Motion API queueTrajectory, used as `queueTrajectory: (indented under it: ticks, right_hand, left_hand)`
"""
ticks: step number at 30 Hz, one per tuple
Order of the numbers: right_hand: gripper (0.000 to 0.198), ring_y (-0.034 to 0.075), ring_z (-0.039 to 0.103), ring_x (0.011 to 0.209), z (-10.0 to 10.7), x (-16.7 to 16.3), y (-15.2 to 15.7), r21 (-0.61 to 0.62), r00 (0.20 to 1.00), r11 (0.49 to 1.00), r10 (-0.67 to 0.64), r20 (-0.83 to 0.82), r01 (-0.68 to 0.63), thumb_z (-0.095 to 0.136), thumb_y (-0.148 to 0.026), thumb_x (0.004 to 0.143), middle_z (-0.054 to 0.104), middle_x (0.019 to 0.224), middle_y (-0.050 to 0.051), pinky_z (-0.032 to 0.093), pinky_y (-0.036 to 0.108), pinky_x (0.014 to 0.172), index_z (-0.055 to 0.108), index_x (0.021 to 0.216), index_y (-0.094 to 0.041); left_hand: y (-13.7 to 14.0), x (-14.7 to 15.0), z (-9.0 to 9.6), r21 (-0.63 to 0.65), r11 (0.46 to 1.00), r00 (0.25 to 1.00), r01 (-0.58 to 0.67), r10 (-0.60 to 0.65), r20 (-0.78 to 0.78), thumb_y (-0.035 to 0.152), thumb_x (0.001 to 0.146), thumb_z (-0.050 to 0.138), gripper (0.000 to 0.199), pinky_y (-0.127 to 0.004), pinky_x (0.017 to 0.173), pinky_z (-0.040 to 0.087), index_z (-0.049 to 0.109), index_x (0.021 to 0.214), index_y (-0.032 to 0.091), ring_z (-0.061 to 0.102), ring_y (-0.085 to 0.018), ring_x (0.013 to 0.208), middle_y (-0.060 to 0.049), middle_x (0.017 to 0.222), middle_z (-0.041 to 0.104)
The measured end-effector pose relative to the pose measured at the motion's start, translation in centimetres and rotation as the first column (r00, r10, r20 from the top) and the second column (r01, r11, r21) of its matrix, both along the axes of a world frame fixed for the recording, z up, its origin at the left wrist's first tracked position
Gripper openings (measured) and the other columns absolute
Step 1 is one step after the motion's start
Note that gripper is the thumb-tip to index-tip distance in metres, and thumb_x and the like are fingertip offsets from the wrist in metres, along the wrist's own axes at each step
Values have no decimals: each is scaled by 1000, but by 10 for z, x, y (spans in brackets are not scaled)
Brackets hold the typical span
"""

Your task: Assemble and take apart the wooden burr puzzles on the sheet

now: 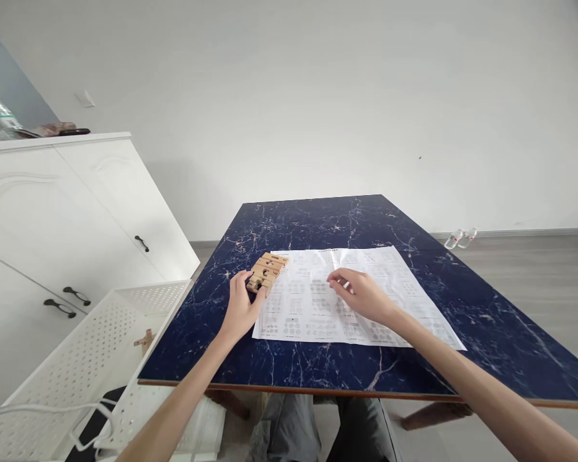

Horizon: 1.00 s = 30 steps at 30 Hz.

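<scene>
My left hand [242, 307] grips a flat wooden block puzzle [264, 274] by its near end, thumb on one side and fingers on the other. The puzzle is made of several light wooden pieces with dark notches and small printed marks. It lies over the left edge of a large white instruction sheet [308, 308] printed with rows of small diagrams. Above the middle of that sheet is my right hand [363, 295], its fingers curled and its thumb close to the index finger. Whether anything small is between those fingertips I cannot make out.
The sheet lies on a dark blue marbled table [313, 224]. Left of it stands a white perforated basket [101, 333] with a wooden cross-shaped piece [145, 340] and a white cable [43, 407]. A white cabinet [77, 212] is beyond. Plastic bottles [461, 238] stand at the right.
</scene>
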State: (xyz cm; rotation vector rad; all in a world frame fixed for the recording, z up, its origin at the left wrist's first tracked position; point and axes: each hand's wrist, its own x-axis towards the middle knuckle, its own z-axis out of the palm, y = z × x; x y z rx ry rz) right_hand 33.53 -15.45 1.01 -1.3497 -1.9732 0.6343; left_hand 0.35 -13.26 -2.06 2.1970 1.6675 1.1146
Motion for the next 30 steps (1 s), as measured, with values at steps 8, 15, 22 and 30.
queueTrajectory:
  ticks: [8, 15, 22, 30]
  right_hand:
    - [36, 24, 73, 83, -5, 23, -78, -100, 997, 994, -53, -61, 47, 50, -52, 108, 78, 99, 9, 54, 32, 60, 73, 104, -25]
    - [49, 23, 69, 74, -31, 45, -97, -224, 881, 952, -284, -380, 210, 61, -70, 98, 75, 88, 10, 60, 35, 68, 72, 98, -22]
    - [48, 22, 65, 68, -35, 49, -100, -228, 812, 936, -348, -468, 269, 67, -69, 95, 73, 85, 9, 57, 33, 60, 74, 96, -22]
    - [43, 23, 66, 70, -47, 51, -105, -224, 818, 907, -418, -395, 355, 63, -63, 100, 75, 88, 10, 59, 33, 63, 74, 100, -22]
  left_hand:
    - [-33, -35, 18, -99, 995, 999, 21, -17, 45, 39, 101, 55, 33, -53, 118, 48, 62, 126, 20, 63, -29, 128, -13, 132, 65]
    - [-57, -28, 33, -220, 972, 995, 83, -70, 68, 45, 102, 53, 33, -43, 102, 57, 69, 119, 22, 73, -27, 109, -10, 117, 78]
    - [-73, -26, 41, -315, 942, 993, 111, -94, 69, 50, 102, 53, 35, -28, 66, 55, 74, 111, 24, 74, -26, 98, -9, 109, 80]
    - [-73, -26, 40, -359, 930, 993, 77, -40, 110, 55, 102, 54, 38, -24, 54, 49, 74, 113, 24, 75, -25, 93, -8, 104, 80]
